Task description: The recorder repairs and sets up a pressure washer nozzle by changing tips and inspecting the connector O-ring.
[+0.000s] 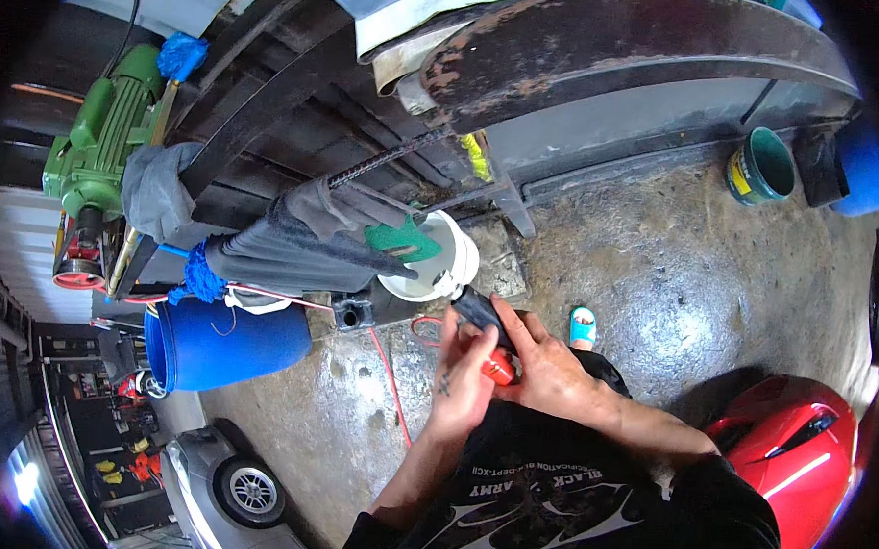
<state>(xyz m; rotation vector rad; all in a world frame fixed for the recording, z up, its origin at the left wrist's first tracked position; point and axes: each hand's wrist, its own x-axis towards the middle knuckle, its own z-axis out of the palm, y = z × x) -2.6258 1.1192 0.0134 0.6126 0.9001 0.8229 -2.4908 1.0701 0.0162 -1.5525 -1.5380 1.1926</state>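
Note:
In front of my body, both hands are closed around a dark, rounded tool with a red end; its exact kind does not show. My left hand grips it from the left, by the red part. On the other side, my right hand wraps over the black body with the fingers bent. The tool's far end points at a white bucket and overlaps its near rim from this view. A green cloth or glove hangs at the bucket's mouth, beside grey towels.
A blue barrel lies at left, near a green motor. A red hose crosses the wet floor. A silver car stands lower left, a red vehicle lower right. A green bucket sits far right.

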